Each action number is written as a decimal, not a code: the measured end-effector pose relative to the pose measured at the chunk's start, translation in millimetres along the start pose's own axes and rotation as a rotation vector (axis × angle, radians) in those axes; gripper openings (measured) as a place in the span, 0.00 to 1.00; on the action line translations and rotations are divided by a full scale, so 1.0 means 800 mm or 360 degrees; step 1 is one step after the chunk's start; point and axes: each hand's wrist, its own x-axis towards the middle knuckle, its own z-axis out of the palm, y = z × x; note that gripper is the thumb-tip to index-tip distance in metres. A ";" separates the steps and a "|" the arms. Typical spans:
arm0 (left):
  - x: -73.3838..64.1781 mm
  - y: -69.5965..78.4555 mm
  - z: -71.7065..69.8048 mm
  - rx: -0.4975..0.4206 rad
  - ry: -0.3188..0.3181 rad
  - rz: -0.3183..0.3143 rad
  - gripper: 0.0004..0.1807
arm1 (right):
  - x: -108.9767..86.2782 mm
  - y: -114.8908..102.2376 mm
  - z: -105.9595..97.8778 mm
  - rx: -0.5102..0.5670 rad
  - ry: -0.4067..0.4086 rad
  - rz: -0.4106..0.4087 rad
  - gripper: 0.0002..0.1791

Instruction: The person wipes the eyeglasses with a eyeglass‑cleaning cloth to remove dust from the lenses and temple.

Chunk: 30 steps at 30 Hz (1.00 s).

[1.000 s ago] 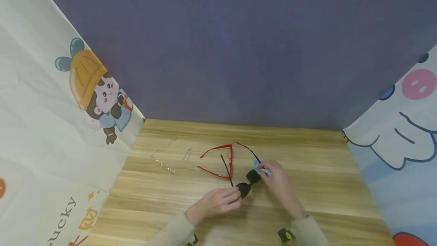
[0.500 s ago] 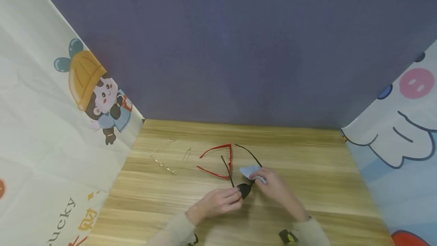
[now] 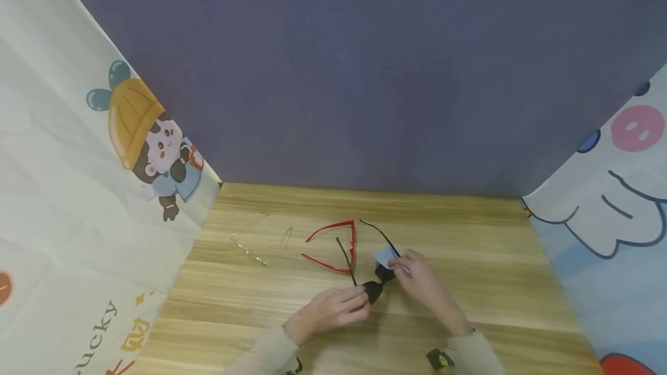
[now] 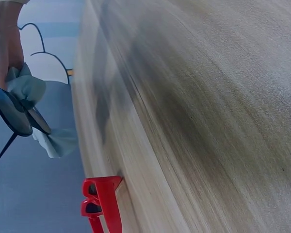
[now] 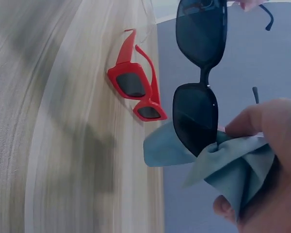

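Note:
Black sunglasses [image 5: 196, 114] are held above the table with both temples unfolded. My left hand [image 3: 333, 309] grips them by the end at the left lens. My right hand [image 3: 421, 282] pinches a light blue cloth [image 5: 240, 167] folded around the edge of the other lens, part of it sticking out behind the lens. In the left wrist view, the cloth [image 4: 26, 87] bunches against the dark lens under the right fingers. Just beyond the hands, red-framed sunglasses [image 3: 352, 245] lie on the table with their temples open.
Thin clear-framed glasses with a gold-coloured part [image 3: 250, 252] lie on the left of the wooden table [image 3: 479, 247]. Near the right sleeve sits a small black-and-yellow object [image 3: 439, 359]. A dark grey panel [image 3: 333, 74] stands behind; printed sheets flank both sides.
My right hand and the cloth have slid along the right lens, first toward the nose bridge, then back outward, uncovering part of that lens. The left hand stays about where it was.

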 end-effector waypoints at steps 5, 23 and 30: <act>-0.001 0.001 0.000 -0.0012 0.0004 -0.0016 0.21 | -0.002 -0.004 -0.003 0.0078 -0.0057 -0.0114 0.09; -0.002 0.005 0.003 -0.0054 0.0019 -0.0071 0.20 | -0.005 0.002 0.004 -0.0032 0.0011 0.0028 0.07; -0.016 0.017 0.019 -0.0102 -0.0009 -0.0103 0.21 | -0.007 0.004 0.007 0.0038 0.0009 -0.0021 0.07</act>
